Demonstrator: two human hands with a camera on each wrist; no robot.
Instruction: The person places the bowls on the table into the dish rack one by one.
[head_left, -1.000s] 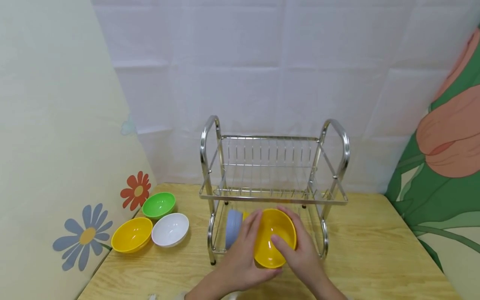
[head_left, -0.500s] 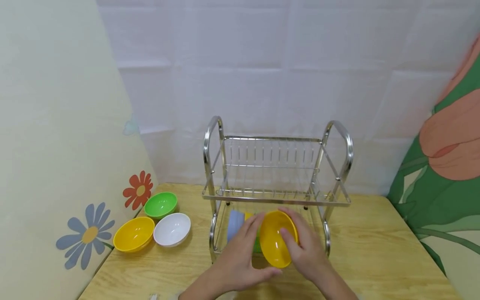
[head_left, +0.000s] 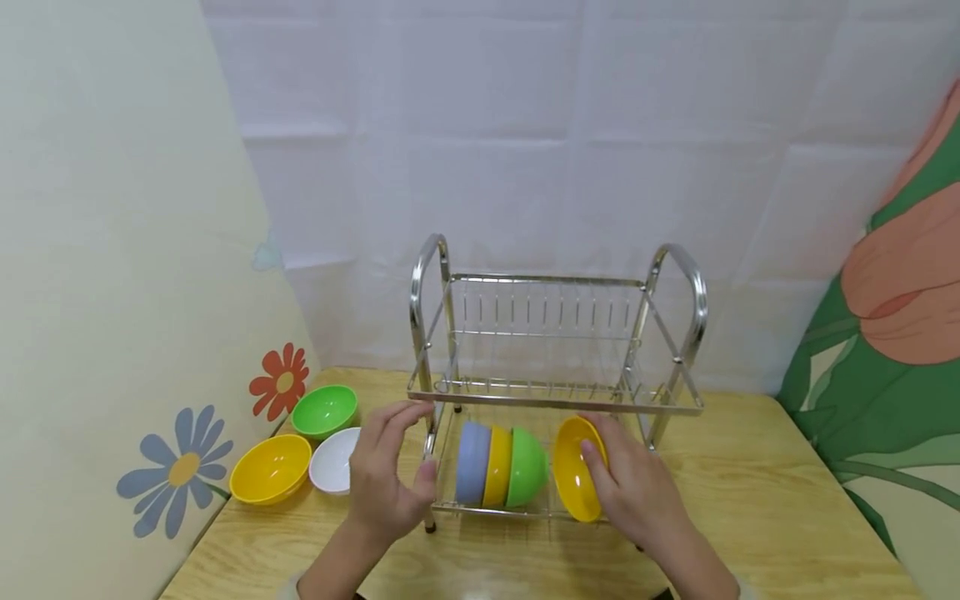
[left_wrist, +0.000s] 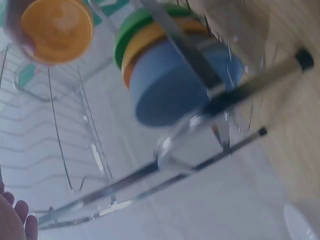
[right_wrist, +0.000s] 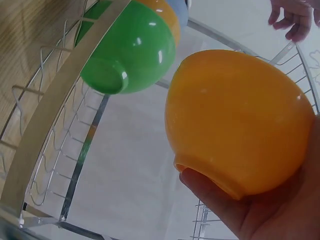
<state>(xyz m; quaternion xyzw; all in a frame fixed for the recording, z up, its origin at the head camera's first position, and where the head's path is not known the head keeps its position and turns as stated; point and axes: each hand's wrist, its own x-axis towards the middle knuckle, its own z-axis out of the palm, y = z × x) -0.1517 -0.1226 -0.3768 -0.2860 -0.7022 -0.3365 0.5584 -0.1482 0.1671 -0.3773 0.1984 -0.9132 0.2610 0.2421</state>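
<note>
The right hand (head_left: 637,475) holds a yellow bowl (head_left: 574,479) tipped on its side, its thumb inside and fingers against the outside; that grip is closed only as far as the wall. The right wrist view shows a finger at the bowl's foot ring. The bowl is at the right part of the rack (head_left: 555,402), by the lower shelf, mouth turned leftward; whether it touches the wires I cannot tell. The left hand (head_left: 386,471) has nothing in its grip, thumb and fingers spread well apart beside the rack's left post.

On the lower shelf a blue bowl (head_left: 471,471), another yellow bowl (head_left: 497,471) and a green bowl (head_left: 531,467) stand on edge in a row, apart from the held one.

The held bowl looks like light, stiff plastic, unlikely to break, though its glossy wall could slip or swivel under a narrow pinch. The best hold seems to be across the wall, thumb inside and fingers spread outside, with the foot ring as a stop.
</note>
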